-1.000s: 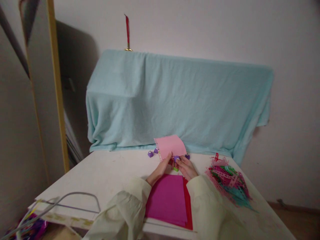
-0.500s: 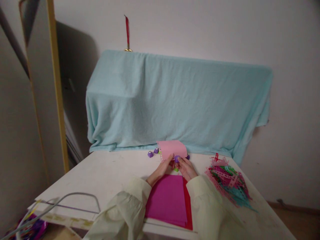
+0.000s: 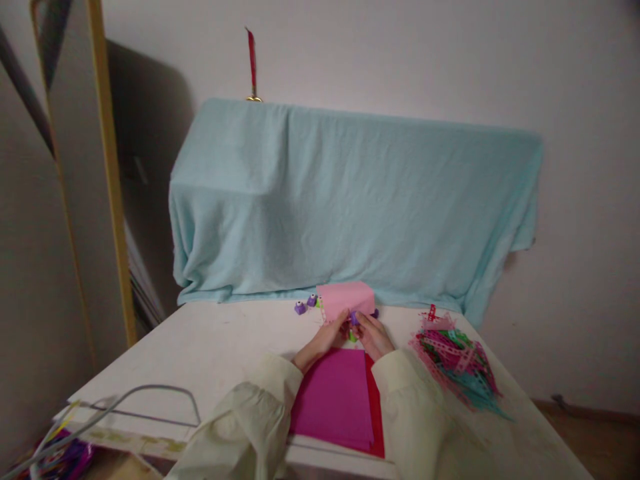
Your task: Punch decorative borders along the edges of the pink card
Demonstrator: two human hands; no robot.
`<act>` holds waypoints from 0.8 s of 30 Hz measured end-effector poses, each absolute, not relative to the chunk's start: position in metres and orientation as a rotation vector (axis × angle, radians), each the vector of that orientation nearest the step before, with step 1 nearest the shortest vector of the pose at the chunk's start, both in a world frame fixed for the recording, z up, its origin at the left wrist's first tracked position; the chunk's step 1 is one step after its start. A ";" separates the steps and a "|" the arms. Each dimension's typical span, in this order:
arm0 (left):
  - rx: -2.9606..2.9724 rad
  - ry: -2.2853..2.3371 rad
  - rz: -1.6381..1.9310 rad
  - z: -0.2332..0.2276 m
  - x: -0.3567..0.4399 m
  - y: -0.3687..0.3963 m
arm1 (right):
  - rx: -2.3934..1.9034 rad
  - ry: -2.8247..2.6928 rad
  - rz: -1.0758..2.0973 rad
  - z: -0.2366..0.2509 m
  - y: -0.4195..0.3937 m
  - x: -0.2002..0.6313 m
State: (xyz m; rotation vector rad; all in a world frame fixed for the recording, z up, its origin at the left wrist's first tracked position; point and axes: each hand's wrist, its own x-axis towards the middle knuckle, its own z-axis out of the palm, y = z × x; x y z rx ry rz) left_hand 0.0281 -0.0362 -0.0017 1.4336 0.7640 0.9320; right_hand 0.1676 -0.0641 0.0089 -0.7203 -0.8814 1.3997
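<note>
My left hand [image 3: 325, 338] pinches the near edge of a light pink paper sheet [image 3: 345, 298] that stands up from the white table [image 3: 215, 347]. My right hand [image 3: 373, 337] grips a small purple paper punch [image 3: 354, 318] set on that same edge. The sheet's left edge shows a row of punched holes. A stack of magenta and red paper [image 3: 340, 397] lies between my forearms.
Two small purple punches [image 3: 305, 305] sit behind my hands on the left. A pile of pink, green and teal punched paper strips [image 3: 457, 363] lies at the right. A large box under a light blue cloth [image 3: 350, 200] stands behind. Grey cables [image 3: 145, 400] cross the near left corner.
The pink sheet has tipped back and lower, so it shows shorter than a second ago. Both hands have stayed on its near edge.
</note>
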 end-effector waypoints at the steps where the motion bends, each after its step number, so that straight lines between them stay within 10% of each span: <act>1: 1.444 0.785 0.932 -0.004 0.029 -0.035 | -0.727 -0.875 1.397 0.008 -0.064 0.168; 24: 1.546 0.645 0.972 0.001 0.032 -0.041 | -0.716 -0.911 1.393 0.007 -0.065 0.165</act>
